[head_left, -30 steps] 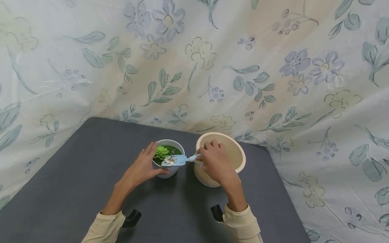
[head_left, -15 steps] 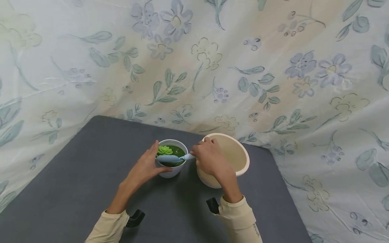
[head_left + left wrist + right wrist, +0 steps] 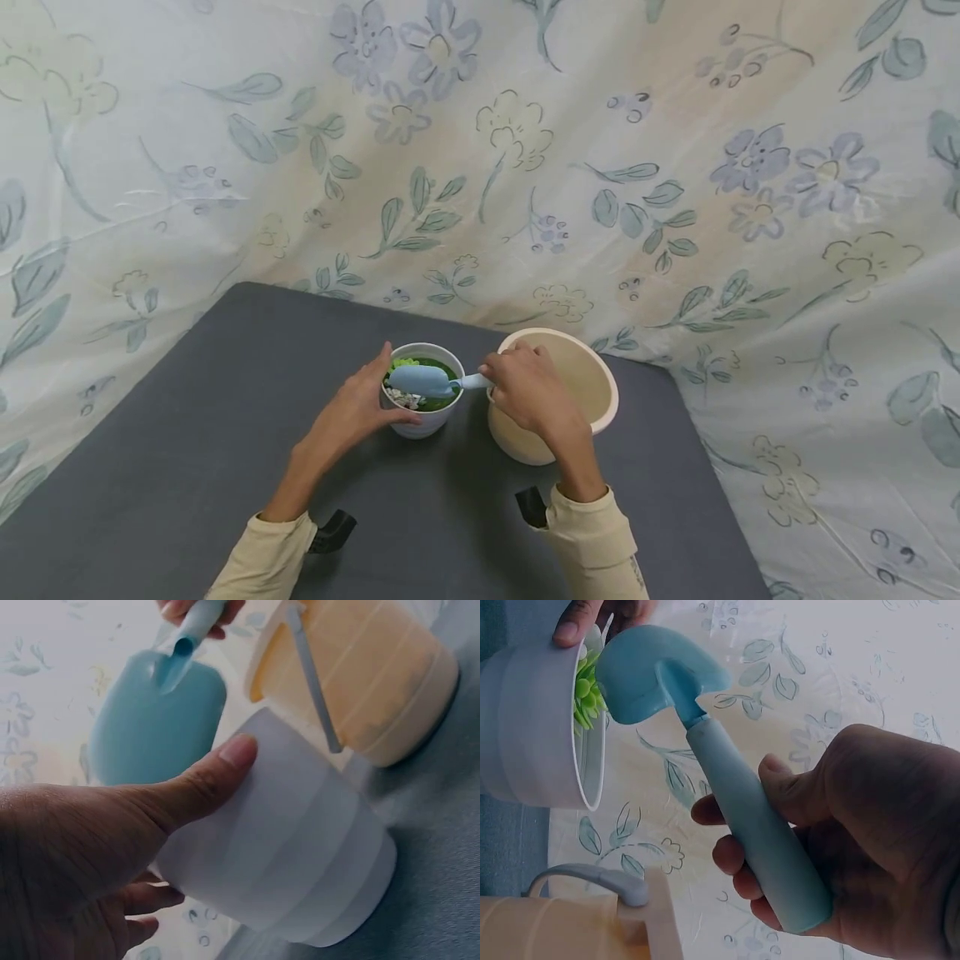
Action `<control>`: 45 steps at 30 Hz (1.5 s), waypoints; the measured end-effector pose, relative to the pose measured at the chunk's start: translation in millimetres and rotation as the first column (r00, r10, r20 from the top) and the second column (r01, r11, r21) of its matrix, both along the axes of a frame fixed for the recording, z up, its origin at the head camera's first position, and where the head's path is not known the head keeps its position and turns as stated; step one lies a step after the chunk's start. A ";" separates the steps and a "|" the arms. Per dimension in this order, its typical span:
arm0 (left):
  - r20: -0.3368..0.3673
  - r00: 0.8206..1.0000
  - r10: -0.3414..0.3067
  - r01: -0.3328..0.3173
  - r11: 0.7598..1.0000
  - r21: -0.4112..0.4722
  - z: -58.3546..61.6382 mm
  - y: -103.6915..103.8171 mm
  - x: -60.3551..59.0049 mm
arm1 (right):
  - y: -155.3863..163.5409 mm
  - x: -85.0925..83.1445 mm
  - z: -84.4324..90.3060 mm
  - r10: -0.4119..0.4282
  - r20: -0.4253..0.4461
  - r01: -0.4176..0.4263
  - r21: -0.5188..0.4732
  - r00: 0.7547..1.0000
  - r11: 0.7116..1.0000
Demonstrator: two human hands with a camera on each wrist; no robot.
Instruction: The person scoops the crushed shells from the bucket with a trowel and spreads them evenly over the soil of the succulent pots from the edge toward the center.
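My left hand (image 3: 354, 404) holds a white ribbed flowerpot (image 3: 423, 427) at its left side. The thumb lies along the near wall, and the fingers are at the far left rim. In my right hand (image 3: 532, 392) is the handle of a light blue hand trowel (image 3: 422, 381), gripped with curled fingers. Its blade is over the pot mouth, with the rounded back facing up. Inside the pot are a green succulent (image 3: 589, 690), partly covered by the blade in the head view, a dark green surface and whitish pebble-like bits (image 3: 407, 400) near the front left.
A cream bucket (image 3: 517, 442) stands just right of the pot, partly behind my right hand, with a grey handle (image 3: 315, 682). Both stand on a dark grey table (image 3: 247, 400). A floral curtain (image 3: 480, 192) hangs behind and along the sides.
The trowel has rolled over from blade-up, carrying whitish bits, through edge-on to back-up. The bits now lie in the pot. The left hand stays on the pot.
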State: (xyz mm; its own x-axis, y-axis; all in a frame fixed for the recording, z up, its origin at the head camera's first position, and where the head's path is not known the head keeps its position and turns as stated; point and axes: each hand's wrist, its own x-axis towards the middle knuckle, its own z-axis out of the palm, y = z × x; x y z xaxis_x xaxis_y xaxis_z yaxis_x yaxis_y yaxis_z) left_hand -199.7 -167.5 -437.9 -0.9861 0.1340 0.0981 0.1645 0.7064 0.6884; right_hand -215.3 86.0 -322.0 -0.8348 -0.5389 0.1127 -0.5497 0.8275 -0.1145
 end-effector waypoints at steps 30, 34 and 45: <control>-0.139 0.934 -0.330 0.326 0.944 -0.052 48.7 18.9 -27.3 | 139.0 -23.2 -16.7 -0.126 -0.541 0.197 0.075 0.832 0.978; -0.195 0.928 -0.317 0.313 0.948 -0.053 54.4 73.1 -21.9 | 134.6 -32.9 -24.8 -0.118 -0.531 0.212 0.119 0.839 0.970; -0.211 0.926 -0.313 0.296 0.949 -0.109 39.0 134.3 -26.3 | 118.5 -49.2 -45.4 -0.112 -0.499 0.245 0.209 0.859 0.947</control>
State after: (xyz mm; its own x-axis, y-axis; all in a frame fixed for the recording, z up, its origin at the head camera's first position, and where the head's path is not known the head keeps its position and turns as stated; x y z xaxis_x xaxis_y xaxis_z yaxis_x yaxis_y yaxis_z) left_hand -226.0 -33.2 -398.9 -0.8503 0.4398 0.2890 0.5231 0.6453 0.5567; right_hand -264.5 204.5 -367.4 -0.7985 -0.4508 0.3990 -0.3213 0.8796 0.3508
